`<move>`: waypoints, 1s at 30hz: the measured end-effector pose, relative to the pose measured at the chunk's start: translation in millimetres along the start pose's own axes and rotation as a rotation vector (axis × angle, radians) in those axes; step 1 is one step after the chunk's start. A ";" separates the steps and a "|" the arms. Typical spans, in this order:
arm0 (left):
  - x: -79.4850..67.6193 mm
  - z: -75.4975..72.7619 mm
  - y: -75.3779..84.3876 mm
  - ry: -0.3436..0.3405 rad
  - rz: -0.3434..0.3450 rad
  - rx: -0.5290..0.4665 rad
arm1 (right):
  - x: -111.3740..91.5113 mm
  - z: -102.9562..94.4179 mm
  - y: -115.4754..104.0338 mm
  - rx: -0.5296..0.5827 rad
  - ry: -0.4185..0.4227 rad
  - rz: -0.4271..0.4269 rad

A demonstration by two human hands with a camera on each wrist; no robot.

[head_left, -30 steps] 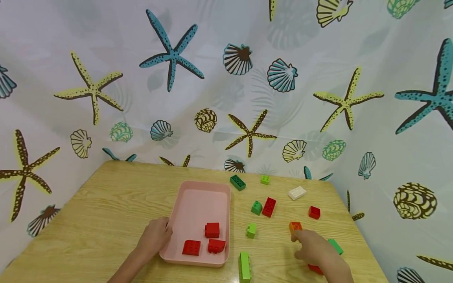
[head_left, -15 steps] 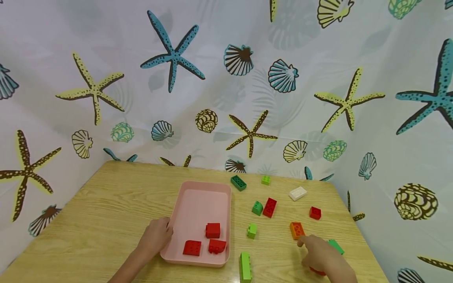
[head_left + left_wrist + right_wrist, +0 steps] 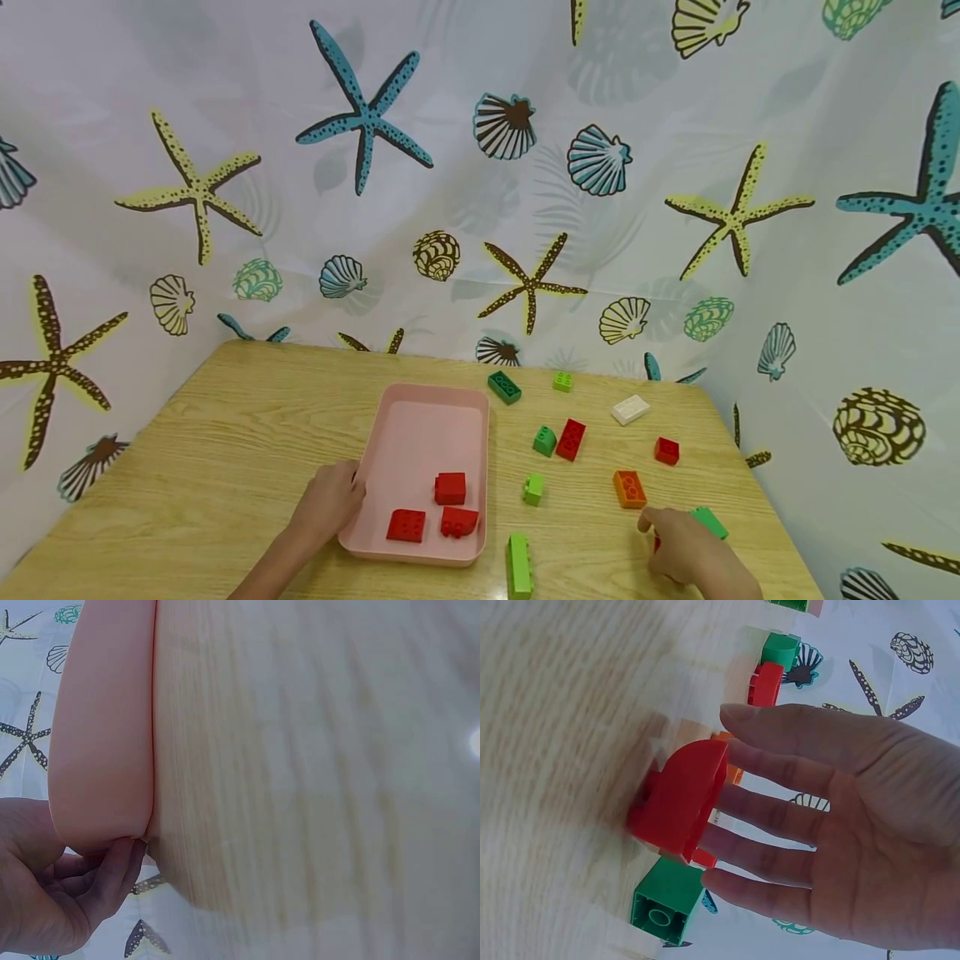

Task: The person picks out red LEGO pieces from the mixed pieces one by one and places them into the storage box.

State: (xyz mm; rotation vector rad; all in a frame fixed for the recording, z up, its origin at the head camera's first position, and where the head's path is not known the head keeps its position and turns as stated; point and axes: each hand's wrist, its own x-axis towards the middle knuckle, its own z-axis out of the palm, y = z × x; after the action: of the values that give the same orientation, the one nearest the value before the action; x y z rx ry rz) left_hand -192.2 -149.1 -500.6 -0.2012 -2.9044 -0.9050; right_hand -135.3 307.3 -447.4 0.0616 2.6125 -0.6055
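Note:
My left hand (image 3: 327, 502) holds the left side of a pink plastic tray (image 3: 427, 433); in the left wrist view its curled fingers (image 3: 112, 881) reach under the tray's lower edge. Three red building bricks, one of them (image 3: 451, 488) blocky, lie in the tray's near half. On the right, my right hand (image 3: 690, 550) is low over the table, fingers extended. In the right wrist view a red curved brick (image 3: 682, 799) stands right at its fingertips, with the thumb held apart. The head view mostly hides that brick under the hand. Beside it lies a green brick (image 3: 708, 522).
An orange brick (image 3: 630, 489) sits just beyond my right hand. Between tray and hand are a long lime brick (image 3: 519, 567), a small lime brick (image 3: 533, 490) and a red brick (image 3: 572, 439). Farther back lie a white brick (image 3: 630, 409) and a dark green brick (image 3: 504, 387).
My right hand has drawn back from the orange brick, toward me and slightly right, over the red curved brick. The orange brick is now uncovered. Left hand and tray have stayed put.

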 end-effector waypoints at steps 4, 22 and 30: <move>-0.1 0.0 -0.2 0.005 0.002 -0.003 | 0.6 3.2 4.8 0.001 0.002 0.002; -1.5 -0.6 0.1 0.015 0.014 0.007 | 7.6 11.5 24.1 0.013 -0.004 0.040; -1.0 0.5 -0.4 0.024 0.024 0.010 | 9.6 12.9 28.5 -0.001 0.020 0.031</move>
State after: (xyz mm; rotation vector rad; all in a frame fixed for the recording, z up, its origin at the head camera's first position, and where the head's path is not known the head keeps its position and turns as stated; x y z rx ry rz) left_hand -191.3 -149.3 -501.3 -0.2230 -2.8776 -0.8831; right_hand -134.4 327.0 -473.5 0.1075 2.6260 -0.5956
